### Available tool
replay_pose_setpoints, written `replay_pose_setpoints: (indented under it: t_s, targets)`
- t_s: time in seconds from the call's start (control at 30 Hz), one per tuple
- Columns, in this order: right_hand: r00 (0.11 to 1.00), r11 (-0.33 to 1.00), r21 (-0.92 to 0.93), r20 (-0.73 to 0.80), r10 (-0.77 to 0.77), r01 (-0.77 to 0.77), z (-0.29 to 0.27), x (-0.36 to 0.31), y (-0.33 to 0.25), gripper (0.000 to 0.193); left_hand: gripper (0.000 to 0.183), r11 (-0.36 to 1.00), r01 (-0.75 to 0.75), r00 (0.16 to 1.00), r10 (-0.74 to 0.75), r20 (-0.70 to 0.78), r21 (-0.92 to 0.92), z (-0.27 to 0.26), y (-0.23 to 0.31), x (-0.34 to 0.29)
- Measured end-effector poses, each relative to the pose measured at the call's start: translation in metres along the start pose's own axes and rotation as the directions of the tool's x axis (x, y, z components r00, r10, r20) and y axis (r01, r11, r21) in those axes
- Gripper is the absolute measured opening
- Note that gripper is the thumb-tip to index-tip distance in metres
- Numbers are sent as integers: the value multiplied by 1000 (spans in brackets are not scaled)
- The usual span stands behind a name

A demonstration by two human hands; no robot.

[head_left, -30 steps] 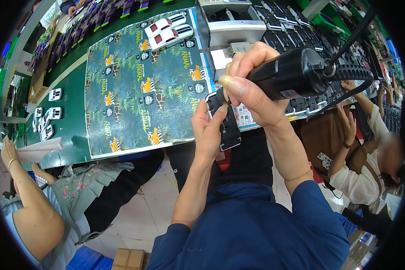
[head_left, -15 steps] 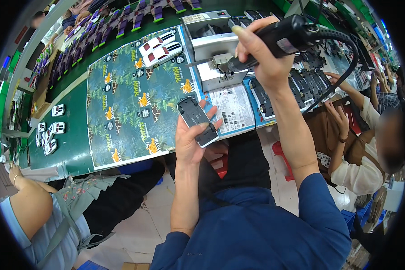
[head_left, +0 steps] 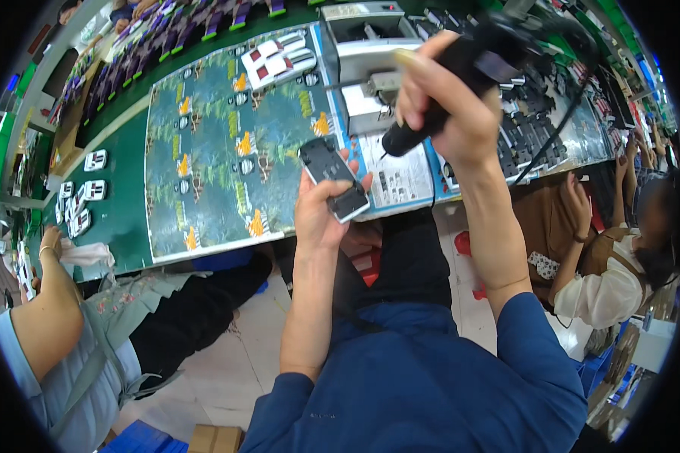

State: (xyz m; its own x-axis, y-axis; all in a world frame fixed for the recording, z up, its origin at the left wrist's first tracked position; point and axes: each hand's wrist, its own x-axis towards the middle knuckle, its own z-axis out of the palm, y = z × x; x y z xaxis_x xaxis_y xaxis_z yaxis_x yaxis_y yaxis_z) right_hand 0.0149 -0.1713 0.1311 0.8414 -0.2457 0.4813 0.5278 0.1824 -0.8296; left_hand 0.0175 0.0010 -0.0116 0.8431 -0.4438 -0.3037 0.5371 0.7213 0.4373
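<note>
My left hand point(head_left: 317, 219) holds a toy car point(head_left: 327, 167), its black underside up and a white body edge showing. The thumb lies across the underside. My right hand point(head_left: 461, 113) is wrapped round a black electric screwdriver point(head_left: 406, 140), with a cord at its back end. Its thin tip points down to the right of the toy car, apart from it. Just beyond the tip stands a metal screw feeder point(head_left: 364, 111). A printed sheet point(head_left: 397, 177) lies under the tip.
White toy cars stand on the patterned mat point(head_left: 211, 151) and the green table point(head_left: 125, 226) at left. Black car bases point(head_left: 533, 140) lie in rows at right. Co-workers sit on both sides; one at left has a hand point(head_left: 51, 238) by a pale cloth point(head_left: 91, 254).
My right hand has drawn the screwdriver tip away from the screw feeder, down toward the toy car. My left hand still holds the car. A pale cloth now shows by the left co-worker's hand.
</note>
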Motion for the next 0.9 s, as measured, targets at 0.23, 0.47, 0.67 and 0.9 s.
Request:
replay_pose_setpoints:
  t_s: [0.23, 0.47, 0.67, 0.9]
  targets:
    - [997, 973, 224, 66, 47, -60, 27, -44, -6, 16, 66, 998, 5, 999, -3, 39, -56, -7, 4, 9]
    - [985, 995, 12, 141, 94, -97, 28, -49, 7, 16, 68, 998, 24, 1000, -23, 1, -53, -8, 2, 6]
    - [969, 992, 13, 215, 119, -125, 31, -46, 17, 22, 64, 995, 73, 991, -64, 114, -74, 0, 8, 3]
    - [959, 982, 91, 247, 138, -165, 29, -45, 23, 25, 64, 995, 49, 993, -39, 107, -88, 12, 4, 3]
